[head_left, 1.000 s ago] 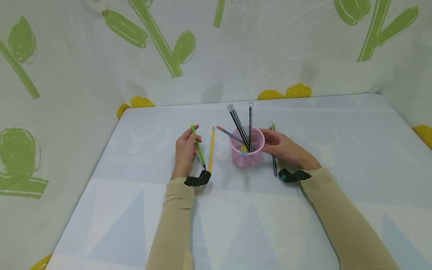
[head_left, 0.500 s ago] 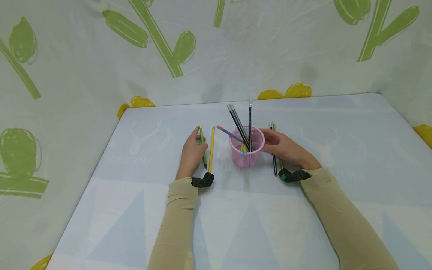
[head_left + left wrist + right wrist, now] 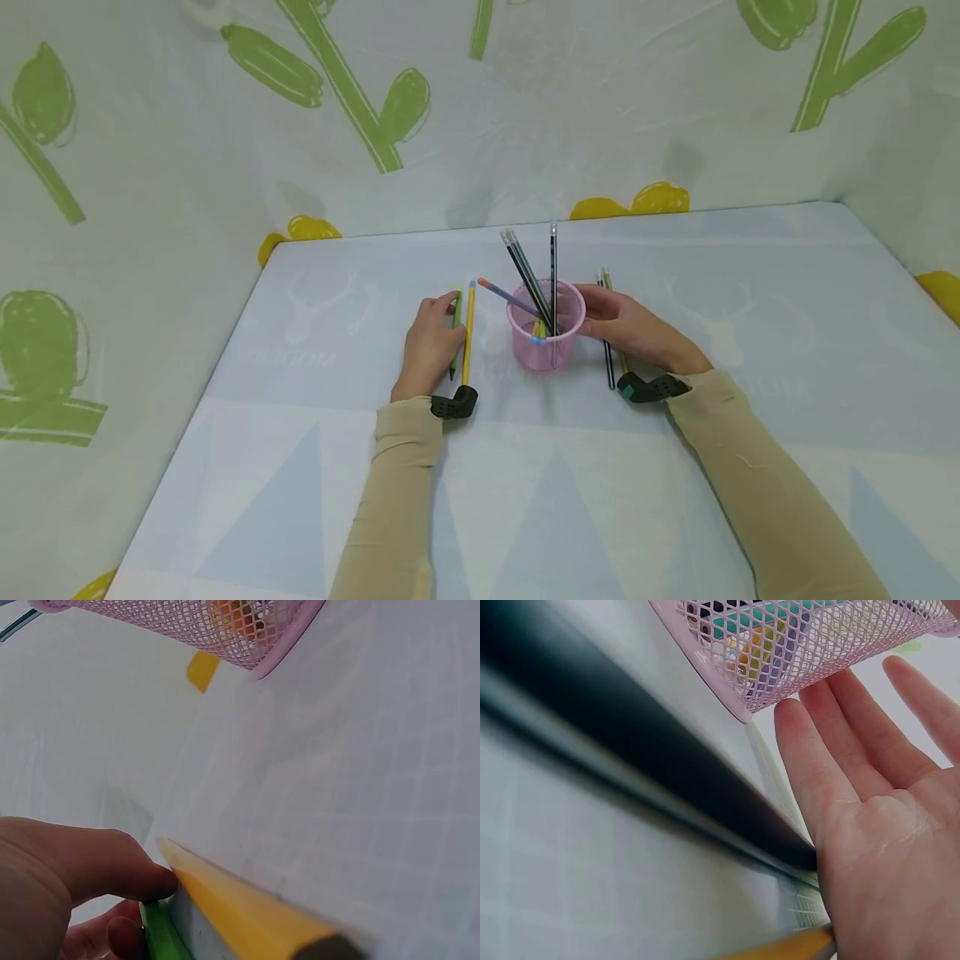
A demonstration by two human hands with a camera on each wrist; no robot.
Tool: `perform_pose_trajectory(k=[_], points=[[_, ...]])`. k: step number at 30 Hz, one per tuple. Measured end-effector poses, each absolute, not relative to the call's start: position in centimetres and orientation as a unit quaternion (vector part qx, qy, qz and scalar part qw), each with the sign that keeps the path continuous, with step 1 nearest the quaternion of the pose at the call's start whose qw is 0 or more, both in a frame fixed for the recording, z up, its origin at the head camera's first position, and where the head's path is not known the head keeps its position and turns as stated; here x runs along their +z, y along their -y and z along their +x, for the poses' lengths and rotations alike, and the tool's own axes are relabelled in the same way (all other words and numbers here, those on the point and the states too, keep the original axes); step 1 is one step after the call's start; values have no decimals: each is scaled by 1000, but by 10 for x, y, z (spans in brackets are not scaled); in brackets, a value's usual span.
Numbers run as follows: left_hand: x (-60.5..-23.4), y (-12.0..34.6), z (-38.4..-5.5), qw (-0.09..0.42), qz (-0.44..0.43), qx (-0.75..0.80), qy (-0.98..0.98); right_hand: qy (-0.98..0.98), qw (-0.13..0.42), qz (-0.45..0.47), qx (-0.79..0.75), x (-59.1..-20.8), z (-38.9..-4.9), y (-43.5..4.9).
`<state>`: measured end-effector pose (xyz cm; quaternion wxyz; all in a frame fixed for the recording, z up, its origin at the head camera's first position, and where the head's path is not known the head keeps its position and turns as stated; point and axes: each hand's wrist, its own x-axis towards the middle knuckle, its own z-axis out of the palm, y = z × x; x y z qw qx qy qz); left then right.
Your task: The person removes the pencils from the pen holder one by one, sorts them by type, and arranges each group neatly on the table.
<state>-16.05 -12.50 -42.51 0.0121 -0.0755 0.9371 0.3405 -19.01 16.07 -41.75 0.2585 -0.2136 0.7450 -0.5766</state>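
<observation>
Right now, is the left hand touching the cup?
Apart. The head view shows it: a yellow pencil and a strip of table lie between the left hand and the cup.

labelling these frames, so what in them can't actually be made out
- Head: part of the green pencil, hidden behind the left hand.
- Head: near end of the yellow pencil, hidden by the black wrist device.
- Left wrist: much of the pink cup, cut off by the top edge.
- Right wrist: markings on the dark pencil, blurred.
</observation>
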Motion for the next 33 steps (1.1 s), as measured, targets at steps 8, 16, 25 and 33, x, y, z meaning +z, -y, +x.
perform_pose_trajectory(k=[8,16,25,33], points=[[-426,124,-159,0,-73,354,-932,-744,259,-213,-577,-419,-191,-161],[-425,123,-158,-35,-91,417,-904,-746,257,-218,-574,-419,-192,-161],[-425,117,-158,-28,-25,506,-862,-750,257,-211,-572,-419,-192,-161],[-422,106,-157,-19,29,572,-819,-758,254,-207,-564,-419,-191,-161]])
